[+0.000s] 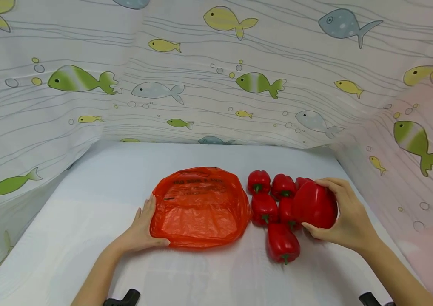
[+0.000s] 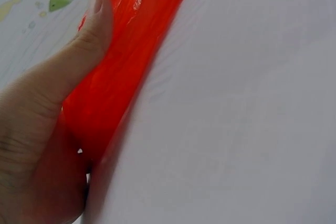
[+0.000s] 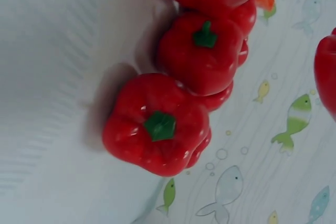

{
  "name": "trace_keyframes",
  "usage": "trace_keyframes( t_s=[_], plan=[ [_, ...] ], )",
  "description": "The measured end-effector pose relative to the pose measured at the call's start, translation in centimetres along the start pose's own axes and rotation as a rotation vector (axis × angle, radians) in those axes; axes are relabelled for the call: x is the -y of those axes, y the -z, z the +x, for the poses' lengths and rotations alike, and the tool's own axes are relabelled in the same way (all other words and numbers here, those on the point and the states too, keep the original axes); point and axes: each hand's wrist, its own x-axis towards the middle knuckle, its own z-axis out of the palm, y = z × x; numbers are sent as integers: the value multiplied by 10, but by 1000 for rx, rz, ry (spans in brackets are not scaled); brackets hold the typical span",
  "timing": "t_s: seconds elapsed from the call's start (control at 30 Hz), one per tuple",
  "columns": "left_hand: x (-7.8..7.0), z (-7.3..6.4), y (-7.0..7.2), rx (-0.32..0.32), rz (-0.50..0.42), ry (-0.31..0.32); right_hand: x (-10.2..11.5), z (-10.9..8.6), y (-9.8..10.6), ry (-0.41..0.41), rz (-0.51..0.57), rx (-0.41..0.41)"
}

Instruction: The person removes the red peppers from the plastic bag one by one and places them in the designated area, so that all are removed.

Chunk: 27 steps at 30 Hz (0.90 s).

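An orange-red plastic bag [image 1: 201, 212] with dark print sits opened out into a round, bowl-like shape on the white table. My left hand [image 1: 143, 227] rests against its left side, fingers spread and thumb along the near edge. In the left wrist view the straight thumb lies on the bag's red plastic [image 2: 118, 72]. To the right of the bag, my right hand [image 1: 348, 216] grips a large red bell pepper [image 1: 317, 205] between thumb and fingers, above the others. Several red bell peppers [image 1: 264, 208] with green stems lie close together; two show clearly in the right wrist view, one pepper [image 3: 157, 124] nearest.
A fish-patterned curtain [image 1: 209, 72] hangs behind and at both sides of the white table [image 1: 220, 276]. One pepper [image 1: 283, 244] lies at the near side of the group. Black objects [image 1: 124, 297] show at the bottom edge near both forearms.
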Motion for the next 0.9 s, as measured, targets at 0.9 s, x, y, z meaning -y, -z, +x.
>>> trace_keyframes(
  t_s=[0.9],
  plan=[
    [-5,-1,-3,-9,0,-17,-3,-52,5,-257,-77,574]
  ],
)
